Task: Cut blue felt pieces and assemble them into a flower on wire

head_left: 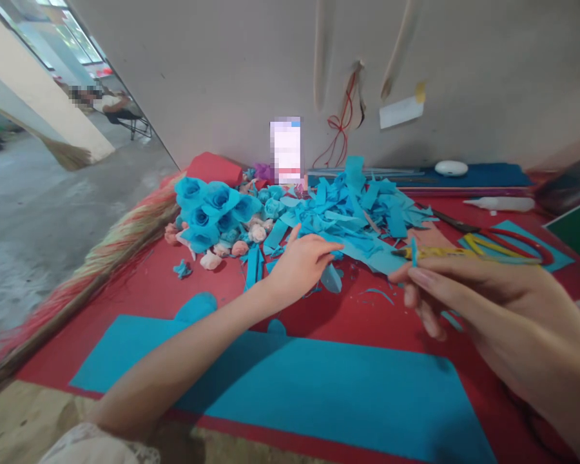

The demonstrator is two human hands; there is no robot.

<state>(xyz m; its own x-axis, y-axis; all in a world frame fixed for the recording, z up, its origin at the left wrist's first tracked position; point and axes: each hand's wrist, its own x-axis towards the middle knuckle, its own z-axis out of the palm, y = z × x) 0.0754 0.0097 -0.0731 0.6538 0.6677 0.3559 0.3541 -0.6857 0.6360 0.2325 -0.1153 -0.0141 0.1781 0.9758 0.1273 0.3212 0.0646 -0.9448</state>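
My left hand [302,265] reaches over the front edge of a heap of blue paper scraps [338,216], palm down. One finger is raised and the others stretch right, loosely bent and apart. Just under its fingertips is a pale blue paper petal [332,278]; I cannot tell whether they touch it. At the right, my right hand [478,303] pinches a small blue paper strip [414,251] upright between thumb and forefinger. Behind that hand lie yellow-handled scissors or pliers [439,252], partly hidden. A long blue paper sheet [338,380] lies along the near side of the table.
Blue paper flowers [212,206] and small pink and white ones [210,260] sit left of the scraps. Red-handled scissors [517,238] and a white bottle [502,204] are at right. A broom [111,258] leans along the left edge of the red table [367,322]. A phone [287,151] stands behind.
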